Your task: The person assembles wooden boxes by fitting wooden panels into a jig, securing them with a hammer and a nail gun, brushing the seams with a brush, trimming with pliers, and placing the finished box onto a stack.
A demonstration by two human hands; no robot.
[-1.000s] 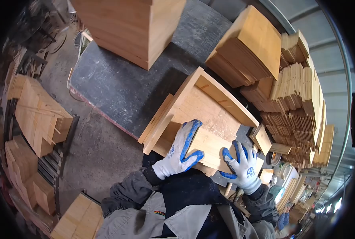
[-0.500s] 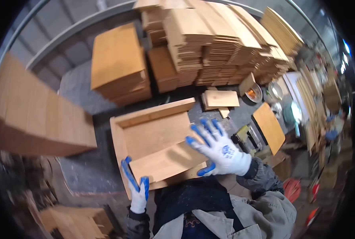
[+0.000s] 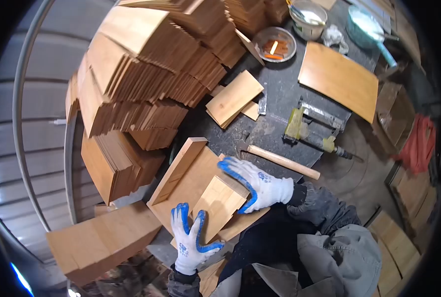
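A wooden drawer-like frame [image 3: 177, 173] with a raised side lies at the table's near edge. Inside it rests a loose pale board [image 3: 219, 204]. My left hand [image 3: 190, 245], in a white glove with blue coating, is at the board's left end, fingers and thumb spread apart. Across from it, my right hand [image 3: 260, 185] touches the board's right end, its fingers stretched over the frame and its thumb apart from them. Neither hand visibly wraps around the board. Just beyond the right hand lies a hammer [image 3: 282, 162] with a wooden handle.
Tall stacks of boards [image 3: 146, 64] stand at the back left. A nail gun [image 3: 314, 126], a wide panel [image 3: 337, 79] and small boards [image 3: 235, 98] lie on the dark table [image 3: 272, 131]. Behind them are a metal bowl [image 3: 292, 49] and a blue-green pan [image 3: 364, 24].
The view has swung round. My right hand has come down from above the board to its right end. My left hand stays at the left end, fingers now spread wider.
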